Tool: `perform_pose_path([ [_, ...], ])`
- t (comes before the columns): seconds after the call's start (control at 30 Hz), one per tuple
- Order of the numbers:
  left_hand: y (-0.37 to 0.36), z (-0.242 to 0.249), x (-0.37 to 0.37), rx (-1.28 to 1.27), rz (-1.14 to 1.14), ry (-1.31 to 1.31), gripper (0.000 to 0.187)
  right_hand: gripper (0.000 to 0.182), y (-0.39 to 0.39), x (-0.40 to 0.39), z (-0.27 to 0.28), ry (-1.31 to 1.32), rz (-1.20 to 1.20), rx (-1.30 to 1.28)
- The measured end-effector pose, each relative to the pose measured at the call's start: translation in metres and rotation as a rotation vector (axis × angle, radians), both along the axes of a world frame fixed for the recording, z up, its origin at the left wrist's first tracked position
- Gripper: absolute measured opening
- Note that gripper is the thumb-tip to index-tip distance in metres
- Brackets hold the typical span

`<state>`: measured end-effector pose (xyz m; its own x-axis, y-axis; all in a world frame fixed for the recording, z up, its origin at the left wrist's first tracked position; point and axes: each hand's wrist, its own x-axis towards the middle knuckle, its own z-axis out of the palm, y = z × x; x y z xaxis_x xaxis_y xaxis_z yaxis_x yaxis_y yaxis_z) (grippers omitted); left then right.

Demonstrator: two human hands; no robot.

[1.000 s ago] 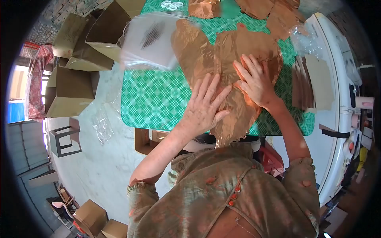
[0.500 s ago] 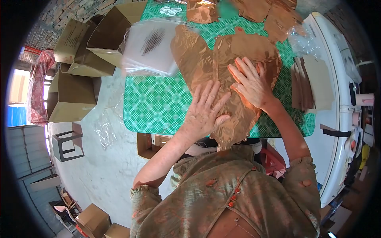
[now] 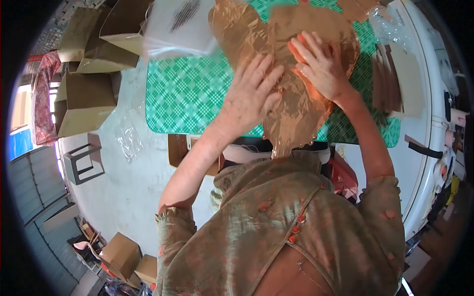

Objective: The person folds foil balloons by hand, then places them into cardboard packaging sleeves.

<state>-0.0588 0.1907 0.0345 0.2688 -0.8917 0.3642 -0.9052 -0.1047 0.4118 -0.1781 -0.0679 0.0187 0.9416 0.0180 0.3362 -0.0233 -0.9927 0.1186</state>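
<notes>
A flat copper-coloured foil balloon (image 3: 291,118) lies over the front edge of a table with a green checked cloth (image 3: 187,93). Its narrow end hangs toward my waist. My left hand (image 3: 251,93) rests on its left part, palm down, with fingers stretched out and slightly apart. Further right, my right hand (image 3: 320,66) presses on the foil, fingers extended and tilted to the upper left. An orange glow from the foil shows along its fingers. Neither hand grips anything. The balloon's upper edge is partly blurred.
Clear printed plastic bags (image 3: 180,24) are stacked at the table's back left. Brown cardboard sheets (image 3: 387,79) and crumpled clear film (image 3: 387,24) lie on the right, beside a white appliance (image 3: 434,54). Open cartons (image 3: 91,98) and a grey frame (image 3: 84,160) stand left.
My view has tilted, so the table sits higher in it. Both hands stay on the foil; the left one's fingers are a little more bent and closer together.
</notes>
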Motion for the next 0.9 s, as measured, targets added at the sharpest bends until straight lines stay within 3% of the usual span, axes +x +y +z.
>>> perform_pose_path([
  [0.2,0.006,-0.001,0.020,0.034,0.032,-0.139,0.047,0.067,0.022,-0.023,0.018,0.063,-0.046,0.053],
  [0.47,0.008,-0.007,0.022,0.013,0.000,-0.131,0.046,0.075,0.078,-0.056,0.029,0.180,-0.022,0.188],
  [0.9,0.008,-0.013,0.023,-0.024,-0.018,-0.068,0.051,0.079,0.089,-0.059,0.014,0.185,-0.027,0.207],
])
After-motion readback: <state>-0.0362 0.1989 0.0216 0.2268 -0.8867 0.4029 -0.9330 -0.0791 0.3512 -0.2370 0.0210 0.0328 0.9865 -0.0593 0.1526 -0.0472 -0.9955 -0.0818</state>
